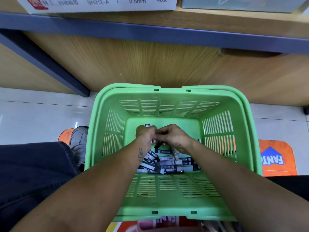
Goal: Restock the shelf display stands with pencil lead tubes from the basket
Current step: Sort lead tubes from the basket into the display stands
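Note:
A green plastic basket (167, 104) stands on the floor in front of me. Several black, grey and white pencil lead tubes (168, 162) lie loose on its bottom. Both my hands are deep inside the basket, meeting above the pile. My left hand (145, 134) has its fingers curled round a few tubes, one blue-white end poking out above it. My right hand (173, 136) is curled too, its fingertips against the left hand, with a dark tube showing under its palm. A white lead box (103, 4) labelled 0.5mm sits on the shelf above.
A wooden shelf unit with a dark blue edge (150, 33) rises right behind the basket. Orange floor stickers (275, 158) lie on the pale tiles at both sides. My dark trouser leg and grey shoe (78, 141) are at the left of the basket.

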Demonstrator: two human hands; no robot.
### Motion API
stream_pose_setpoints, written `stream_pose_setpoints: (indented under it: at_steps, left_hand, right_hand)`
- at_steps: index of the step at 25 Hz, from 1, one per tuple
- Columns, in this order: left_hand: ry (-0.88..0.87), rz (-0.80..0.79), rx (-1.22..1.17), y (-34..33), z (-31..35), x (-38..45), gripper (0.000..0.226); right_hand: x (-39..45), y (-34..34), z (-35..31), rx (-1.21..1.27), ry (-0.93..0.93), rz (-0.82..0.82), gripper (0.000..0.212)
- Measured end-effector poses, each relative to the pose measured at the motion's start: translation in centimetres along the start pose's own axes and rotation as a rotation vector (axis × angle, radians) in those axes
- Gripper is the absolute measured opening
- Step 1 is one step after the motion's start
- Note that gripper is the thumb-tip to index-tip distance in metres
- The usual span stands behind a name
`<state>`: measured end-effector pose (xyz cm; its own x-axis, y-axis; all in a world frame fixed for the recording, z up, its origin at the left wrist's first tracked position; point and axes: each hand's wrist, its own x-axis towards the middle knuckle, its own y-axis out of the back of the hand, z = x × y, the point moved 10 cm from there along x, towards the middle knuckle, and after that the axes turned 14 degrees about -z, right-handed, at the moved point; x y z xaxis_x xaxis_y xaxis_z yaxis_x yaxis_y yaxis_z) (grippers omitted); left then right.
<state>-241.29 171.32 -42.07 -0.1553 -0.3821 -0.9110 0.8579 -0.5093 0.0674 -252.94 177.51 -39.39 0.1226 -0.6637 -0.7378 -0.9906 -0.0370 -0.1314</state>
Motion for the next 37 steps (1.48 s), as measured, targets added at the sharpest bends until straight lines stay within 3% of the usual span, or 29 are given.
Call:
stream_pose_setpoints:
  at_steps: [3,5,8,11,13,15,18,21,23,26,29,31,34,37]
  left_hand:
    - [-0.026,-0.127,0.051,-0.8,0.3,-0.3,0.019]
    - [-0.048,-0.260,0.105,-2.2,0.7,-0.9,0.034]
    - [-0.061,-0.437,0.057,-4.3,0.9,-2.1,0.023]
    - [-0.105,-0.508,0.084,-5.6,1.2,-2.7,0.018]
    - [-0.161,-0.503,0.244,-5.9,1.4,-2.6,0.010]
    - [-0.190,-0.501,0.499,-6.2,1.3,-2.6,0.015]
    - [-0.270,-0.511,1.001,-7.6,0.7,-3.0,0.022]
    - [-0.464,-0.437,1.409,-9.4,0.8,-3.9,0.029]
    - [-0.564,-0.492,1.543,-10.8,0.0,-4.5,0.032]
    - [-0.584,-0.564,1.690,-11.9,-1.3,-4.3,0.048]
    - [-0.571,-0.529,1.734,-12.2,-1.3,-3.8,0.039]
    - [-0.520,-0.522,1.727,-11.6,-1.1,-3.2,0.034]
    - [-0.452,-0.465,1.595,-9.5,-0.1,-2.1,0.030]
    - [-0.352,-0.408,1.418,-7.2,0.3,-1.2,0.028]
  right_hand:
    - [-0.8,2.5,-0.3,-0.214,-0.041,0.101,0.027]
    - [-1.5,3.7,-0.3,-0.114,-0.023,0.108,0.025]
    - [-2.6,4.6,-0.6,-0.055,0.003,0.132,0.022]
    - [-3.3,4.8,-0.6,0.047,0.018,0.127,0.046]
    - [-4.3,6.3,0.3,-0.051,-0.072,0.231,0.050]
    - [-6.3,8.7,0.3,-0.523,-0.258,0.393,0.035]
    - [-7.4,8.0,1.6,-0.893,-0.453,0.334,0.026]
    - [-7.0,6.8,3.0,-1.010,-0.495,0.314,0.037]
    - [-6.8,6.7,3.6,-0.995,-0.477,0.361,0.044]
    - [-6.2,6.6,3.8,-0.945,-0.418,0.385,0.032]
    - [-5.6,6.7,3.4,-0.922,-0.400,0.347,0.013]
    - [-4.8,6.1,3.5,-0.964,-0.382,0.244,0.015]
    - [-3.9,4.1,4.7,-1.087,-0.372,0.042,0.019]
    - [-3.7,3.2,4.9,-1.234,-0.358,0.014,0.015]
